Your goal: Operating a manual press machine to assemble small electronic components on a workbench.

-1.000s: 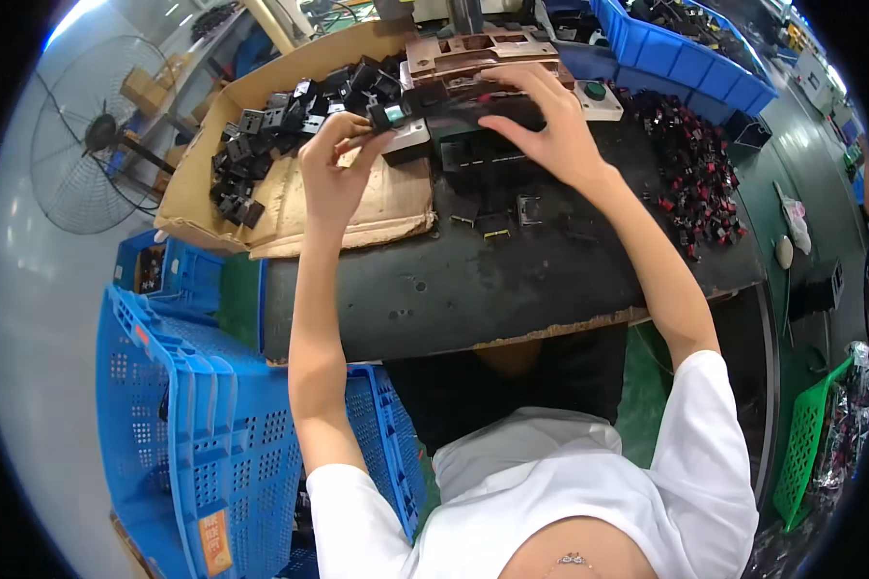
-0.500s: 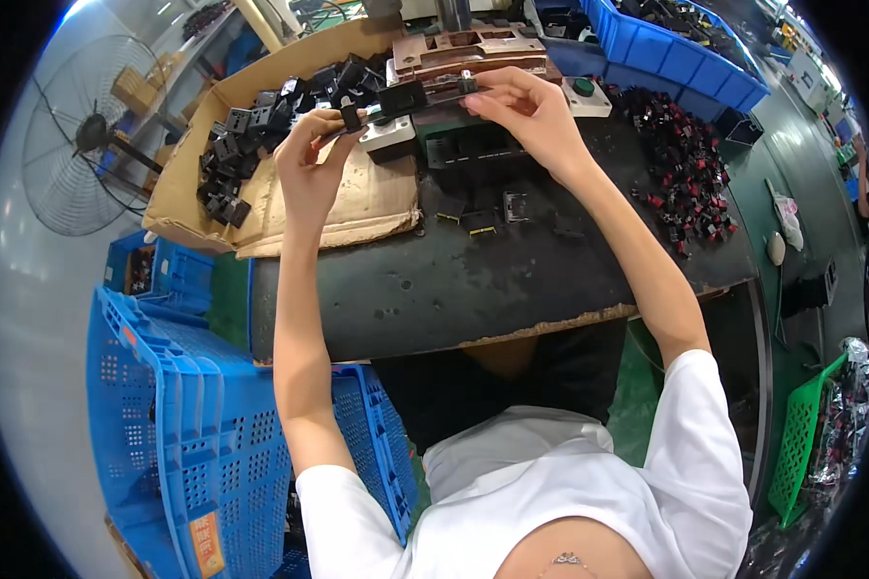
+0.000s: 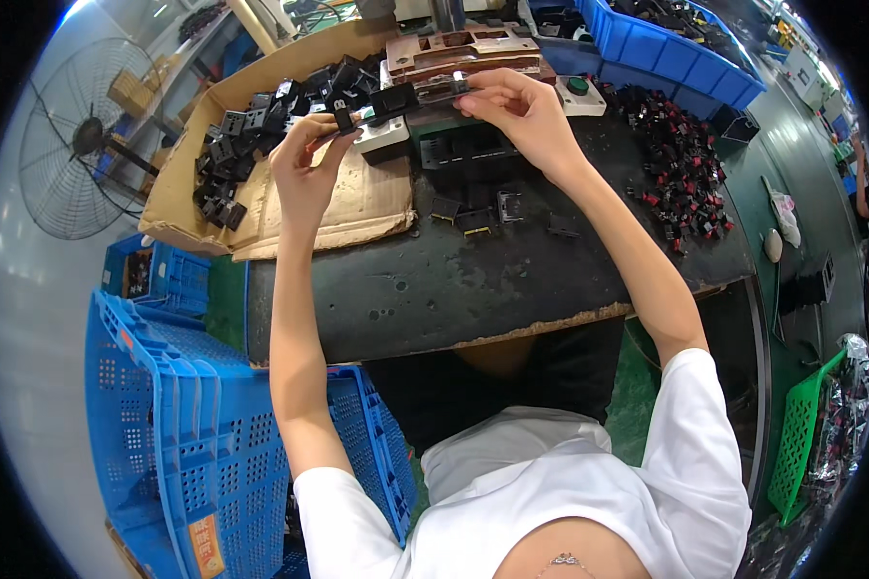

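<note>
My left hand (image 3: 302,166) and my right hand (image 3: 521,118) hold a long, narrow black plastic part (image 3: 394,99) between them by its two ends. Fingers and thumb of each hand pinch an end, and the part tilts up a little to the right. A raised black block sits along its middle, and a small shiny bit shows at the right end. Just behind it stands a copper-coloured metal fixture (image 3: 465,56). Below the part, a black slotted panel (image 3: 468,150) lies on the dark worktable (image 3: 434,289); a few small loose pieces (image 3: 476,223) lie nearer me.
A cardboard box (image 3: 188,193) of black parts is at left, a heap of red-and-black parts (image 3: 676,164) at right. White button boxes, one with a green button (image 3: 577,86), flank the fixture. Blue crates (image 3: 203,415) stand lower left, a blue bin (image 3: 666,58) at back right.
The whole view has shifted slightly. Both hands keep their pinch on the black plastic part, in nearly the same place before the fixture.
</note>
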### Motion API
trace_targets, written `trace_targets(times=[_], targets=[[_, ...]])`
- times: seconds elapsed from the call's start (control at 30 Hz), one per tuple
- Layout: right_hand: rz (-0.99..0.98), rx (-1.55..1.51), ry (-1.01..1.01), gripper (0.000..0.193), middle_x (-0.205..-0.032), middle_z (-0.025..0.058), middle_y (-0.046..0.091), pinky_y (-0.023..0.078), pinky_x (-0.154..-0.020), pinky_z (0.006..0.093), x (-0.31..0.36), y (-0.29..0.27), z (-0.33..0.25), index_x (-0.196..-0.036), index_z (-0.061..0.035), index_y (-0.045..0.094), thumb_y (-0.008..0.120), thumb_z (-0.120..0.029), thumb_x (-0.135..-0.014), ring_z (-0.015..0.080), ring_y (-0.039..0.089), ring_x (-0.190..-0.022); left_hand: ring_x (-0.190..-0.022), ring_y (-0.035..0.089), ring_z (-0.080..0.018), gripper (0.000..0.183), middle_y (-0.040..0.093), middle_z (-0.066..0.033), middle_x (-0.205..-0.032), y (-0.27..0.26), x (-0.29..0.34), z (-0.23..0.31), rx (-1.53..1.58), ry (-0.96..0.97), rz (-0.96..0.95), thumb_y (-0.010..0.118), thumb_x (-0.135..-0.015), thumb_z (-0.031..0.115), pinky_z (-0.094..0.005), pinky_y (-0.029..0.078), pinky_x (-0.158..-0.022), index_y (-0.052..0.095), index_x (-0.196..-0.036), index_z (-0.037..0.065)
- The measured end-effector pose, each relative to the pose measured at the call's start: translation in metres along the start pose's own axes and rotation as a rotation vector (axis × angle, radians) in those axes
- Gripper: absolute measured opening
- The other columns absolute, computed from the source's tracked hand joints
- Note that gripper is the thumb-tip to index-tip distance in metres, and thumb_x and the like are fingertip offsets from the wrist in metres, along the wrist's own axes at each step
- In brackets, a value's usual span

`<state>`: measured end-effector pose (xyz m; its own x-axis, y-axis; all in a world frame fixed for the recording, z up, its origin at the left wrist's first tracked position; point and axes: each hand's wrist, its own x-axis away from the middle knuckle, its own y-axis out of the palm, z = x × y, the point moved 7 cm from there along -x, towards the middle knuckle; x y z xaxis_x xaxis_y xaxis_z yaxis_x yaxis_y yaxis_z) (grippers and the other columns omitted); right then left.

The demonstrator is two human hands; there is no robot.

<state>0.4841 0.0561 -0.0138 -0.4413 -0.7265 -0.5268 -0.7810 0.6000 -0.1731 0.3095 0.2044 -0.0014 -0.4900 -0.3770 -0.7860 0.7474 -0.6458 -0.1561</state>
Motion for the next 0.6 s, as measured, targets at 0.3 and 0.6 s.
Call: trace_targets(times=[0.3,0.6], targets=[[-0.003,0.067,0.03,0.03,-0.088,0.0045,0.064,0.043,-0.077,0.0192,0.0,0.0,0.0,-0.106,-0.0007,0.056,0.063,-0.012,-0.079,0.0069,0.059,-0.082,-0.076,0.055,-0.009,0.016,0.057,-0.0063,-0.083,-0.001,0.0,0.001,-0.06,0.001,-0.005,0.064,-0.069,-0.01,-0.0231,0.048,-0.073,0.053,-0.08,-0.006],[-0.106,-0.073,0.415,0.04,-0.044,-0.0027,0.043,0.03,-0.041,0.0177,0.005,-0.003,0.012,-0.054,-0.0112,0.044,0.058,-0.036,-0.081,0.0045,0.039,-0.039,-0.055,0.051,-0.004,0.015,0.055,-0.003,-0.06,0.004,0.001,-0.004,-0.123,-0.28,-0.185,0.062,-0.078,0.012,-0.0181,0.04,-0.047,0.054,-0.075,0.0]])
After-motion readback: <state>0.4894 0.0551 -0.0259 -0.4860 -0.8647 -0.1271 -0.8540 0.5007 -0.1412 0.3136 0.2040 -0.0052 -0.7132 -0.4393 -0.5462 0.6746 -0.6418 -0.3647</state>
